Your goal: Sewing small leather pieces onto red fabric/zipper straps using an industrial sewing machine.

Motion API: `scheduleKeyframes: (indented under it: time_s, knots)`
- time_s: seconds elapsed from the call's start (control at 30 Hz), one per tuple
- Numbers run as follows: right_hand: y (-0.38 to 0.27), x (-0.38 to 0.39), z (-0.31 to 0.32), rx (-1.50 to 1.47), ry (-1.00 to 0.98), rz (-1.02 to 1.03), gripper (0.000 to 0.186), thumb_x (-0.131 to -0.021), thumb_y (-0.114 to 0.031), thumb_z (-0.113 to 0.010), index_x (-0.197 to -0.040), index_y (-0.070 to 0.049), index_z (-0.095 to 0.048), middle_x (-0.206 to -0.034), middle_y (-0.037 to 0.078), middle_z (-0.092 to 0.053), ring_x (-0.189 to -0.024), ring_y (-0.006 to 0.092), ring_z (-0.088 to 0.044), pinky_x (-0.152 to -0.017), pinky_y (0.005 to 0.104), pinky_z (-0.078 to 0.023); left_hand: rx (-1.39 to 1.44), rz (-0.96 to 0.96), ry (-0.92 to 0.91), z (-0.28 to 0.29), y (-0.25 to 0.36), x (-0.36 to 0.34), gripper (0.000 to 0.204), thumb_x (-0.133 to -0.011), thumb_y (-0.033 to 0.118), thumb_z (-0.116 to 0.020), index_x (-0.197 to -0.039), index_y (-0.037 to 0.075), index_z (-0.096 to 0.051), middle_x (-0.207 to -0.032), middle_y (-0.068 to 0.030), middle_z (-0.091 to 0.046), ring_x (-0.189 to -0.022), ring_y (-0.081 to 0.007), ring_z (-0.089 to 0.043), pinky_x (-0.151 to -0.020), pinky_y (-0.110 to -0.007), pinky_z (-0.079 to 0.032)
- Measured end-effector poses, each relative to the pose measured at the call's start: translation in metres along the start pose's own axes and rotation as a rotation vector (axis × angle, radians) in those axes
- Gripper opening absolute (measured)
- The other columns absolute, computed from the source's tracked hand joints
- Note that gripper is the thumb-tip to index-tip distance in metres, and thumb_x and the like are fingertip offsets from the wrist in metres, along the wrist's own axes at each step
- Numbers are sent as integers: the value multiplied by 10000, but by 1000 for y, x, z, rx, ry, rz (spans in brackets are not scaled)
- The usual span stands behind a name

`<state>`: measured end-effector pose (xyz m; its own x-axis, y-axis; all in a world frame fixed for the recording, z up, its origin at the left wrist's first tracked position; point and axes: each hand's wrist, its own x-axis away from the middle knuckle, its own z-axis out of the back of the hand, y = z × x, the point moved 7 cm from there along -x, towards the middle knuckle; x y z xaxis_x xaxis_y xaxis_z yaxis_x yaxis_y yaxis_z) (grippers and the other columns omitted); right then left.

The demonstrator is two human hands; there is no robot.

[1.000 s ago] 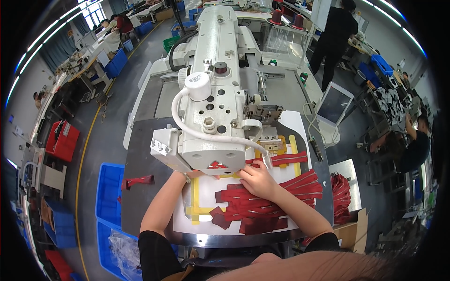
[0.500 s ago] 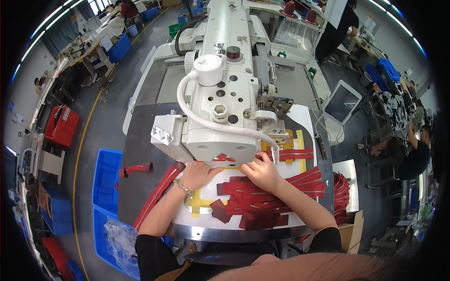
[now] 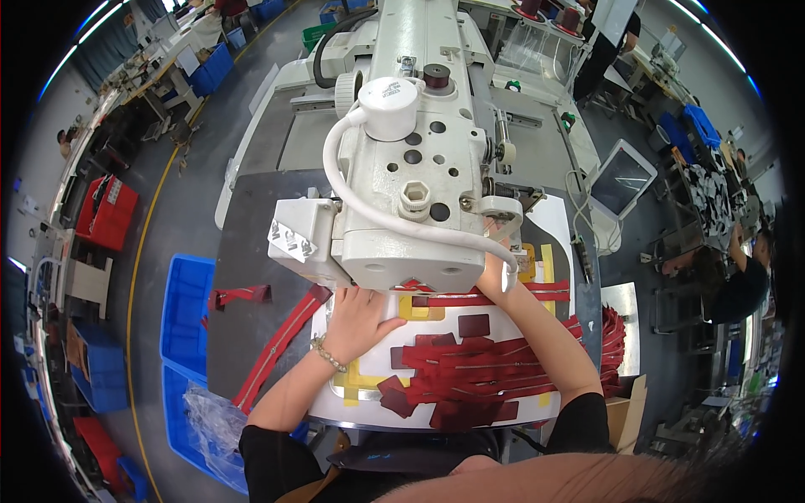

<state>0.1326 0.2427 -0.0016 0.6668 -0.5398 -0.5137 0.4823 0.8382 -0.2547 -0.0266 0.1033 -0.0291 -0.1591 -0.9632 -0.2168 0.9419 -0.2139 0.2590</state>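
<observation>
A large white industrial sewing machine [image 3: 394, 243] stands in front of me. My left hand [image 3: 362, 317] lies flat at the left of its head, thumb stretched out over the white plate and fingertips partly hidden beneath the head. Reaching past the head's right side, my right hand [image 3: 495, 275] has its fingers mostly hidden by the machine and white hose. A red zipper [image 3: 537, 293] lies crosswise under the head, below my right wrist. Nearer me is a pile of red zippers [image 3: 478, 365] with dark red end patches; a loose dark red patch [image 3: 474, 325] lies above it.
Another red zipper [image 3: 281, 348] slants along the table's left side. Blue bins [image 3: 186, 314] stand left of the table, one with clear plastic. More red zippers [image 3: 614, 339] hang at the right edge. A screen [image 3: 620, 184] stands at the right. Other people work farther off.
My right hand has moved up and away behind the machine head's right side. My left hand stays close to the head. The loose patch and crosswise zipper show more fully.
</observation>
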Motion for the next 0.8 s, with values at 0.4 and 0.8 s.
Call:
scheduleKeyframes:
  time_s: [0.4, 0.8]
  knots:
    - [-44, 33, -11, 7, -301, 38, 331, -821, -273, -661, -999, -16, -554, -1004, 109, -527, -979, 284, -508, -750, 372, -401, 288, 18, 131, 4, -7, -4, 241, -868, 266, -578, -964, 57, -651, -846, -92, -642, -803, -264, -590, -762, -358, -388]
    - [-25, 21, -7, -731, -451, -145, 179, -882, -173, -575, -837, 0, -564, -765, 127, -561, -704, 252, -553, -657, 357, -431, 435, 119, 126, 5, -12, -7, 203, -879, 191, -556, -809, 50, -683, -704, -98, -641, -720, -288, -579, -727, -373, -384]
